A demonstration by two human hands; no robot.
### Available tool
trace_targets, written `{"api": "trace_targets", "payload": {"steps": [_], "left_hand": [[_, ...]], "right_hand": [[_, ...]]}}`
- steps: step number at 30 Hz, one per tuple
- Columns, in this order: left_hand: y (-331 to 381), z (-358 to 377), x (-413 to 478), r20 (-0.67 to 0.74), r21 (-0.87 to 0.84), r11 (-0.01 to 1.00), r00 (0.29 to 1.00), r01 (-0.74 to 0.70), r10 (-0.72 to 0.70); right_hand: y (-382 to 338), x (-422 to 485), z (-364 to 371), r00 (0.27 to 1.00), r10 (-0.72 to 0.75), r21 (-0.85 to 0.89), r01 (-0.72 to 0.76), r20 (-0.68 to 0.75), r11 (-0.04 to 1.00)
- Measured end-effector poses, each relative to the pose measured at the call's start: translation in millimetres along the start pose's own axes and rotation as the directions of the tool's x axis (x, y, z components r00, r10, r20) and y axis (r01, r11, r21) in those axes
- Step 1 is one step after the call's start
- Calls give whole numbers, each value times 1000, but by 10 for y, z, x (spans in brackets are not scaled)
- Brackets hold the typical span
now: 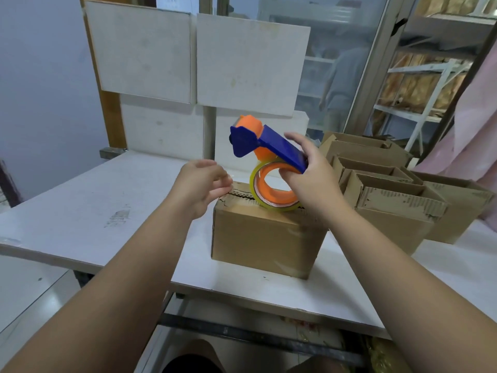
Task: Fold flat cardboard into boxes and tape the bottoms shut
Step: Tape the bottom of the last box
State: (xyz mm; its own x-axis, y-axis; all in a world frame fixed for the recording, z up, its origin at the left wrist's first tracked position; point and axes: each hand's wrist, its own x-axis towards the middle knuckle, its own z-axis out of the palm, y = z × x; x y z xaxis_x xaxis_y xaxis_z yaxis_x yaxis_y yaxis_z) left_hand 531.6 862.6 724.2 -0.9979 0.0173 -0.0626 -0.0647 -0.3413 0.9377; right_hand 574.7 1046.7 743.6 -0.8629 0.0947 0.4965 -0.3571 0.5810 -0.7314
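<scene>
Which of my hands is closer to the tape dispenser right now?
Right. The right hand grips the tape dispenser by its blue handle, above the box. The left hand is off to the dispenser's left, at the box's top corner, not touching the dispenser.

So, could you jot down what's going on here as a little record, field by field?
place: white table
work piece: cardboard box, closed flaps facing up
right hand: holds a blue-and-orange tape dispenser, its tape roll resting on the box top
left hand: fingers curled at the box's far left top edge; unclear whether it pinches tape
nearby: open boxes clustered to the right on the table
</scene>
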Motion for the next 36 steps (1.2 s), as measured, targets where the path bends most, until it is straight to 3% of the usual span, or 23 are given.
{"api": "trace_targets", "payload": {"steps": [5,8,12,16,18,21,25,30,36], "left_hand": [[-20,-68,7,-32,18,1000,999,-6,6],[-1,-99,12,-73,188,979,993,-80,95],[-31,-97,18,-113,534,822,947,-198,302],[-115,-98,24,-90,696,670,895,-258,437],[-142,-107,27,-109,670,702,905,-239,412],[-143,-138,5,-149,488,856,950,-170,274],[-145,-189,-24,-153,273,958,979,-88,134],[-176,-270,12,-134,114,992,990,48,-32],[-207,-332,27,-98,123,988,992,92,-81]], "right_hand": [[-33,55,-41,980,-90,-82,106,180,991],[-40,76,-55,966,-103,-61,120,236,991],[-56,71,-39,962,-108,-21,117,250,993],[-69,40,-1,969,-123,65,112,214,992],[-59,23,15,974,-119,120,97,192,988],[-31,-14,51,978,-124,158,97,169,983],[-23,-29,114,983,-112,191,84,142,978],[-24,-16,180,988,-101,251,69,114,966],[-25,-24,220,989,-116,268,87,95,960]]}}
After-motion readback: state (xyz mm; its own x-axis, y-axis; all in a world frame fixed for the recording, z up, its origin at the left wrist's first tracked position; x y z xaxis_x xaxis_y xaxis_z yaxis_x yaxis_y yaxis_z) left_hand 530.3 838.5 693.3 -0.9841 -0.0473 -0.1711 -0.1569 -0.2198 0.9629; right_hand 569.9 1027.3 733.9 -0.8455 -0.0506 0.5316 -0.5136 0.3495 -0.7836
